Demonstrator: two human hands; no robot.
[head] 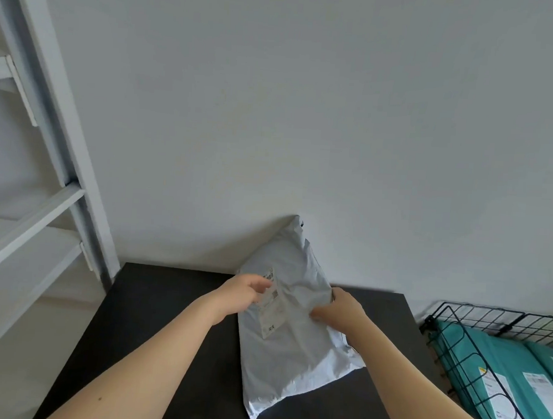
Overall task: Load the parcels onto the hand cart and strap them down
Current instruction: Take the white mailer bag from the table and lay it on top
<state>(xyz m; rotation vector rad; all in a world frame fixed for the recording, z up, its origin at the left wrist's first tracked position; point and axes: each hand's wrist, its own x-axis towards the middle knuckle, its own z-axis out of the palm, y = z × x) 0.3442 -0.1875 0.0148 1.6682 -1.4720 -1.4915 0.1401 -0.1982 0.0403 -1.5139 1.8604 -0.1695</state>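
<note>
While our left hand point(247, 292) and right hand point(340, 310) pinch its side edges, the mailer point(291, 372) lies between them on the table point(166, 299). We judge it light, soft and slippery, so edge grips suit. Teal parcels point(502, 362) sit right of our right hand.

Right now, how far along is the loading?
Done: teal parcels lie in the wire basket, which is likely the cart. In hand: the left hand and right hand grip the grey mailer, which is on the table. Left: loading that mailer, then strapping. No strap is in view.
</note>
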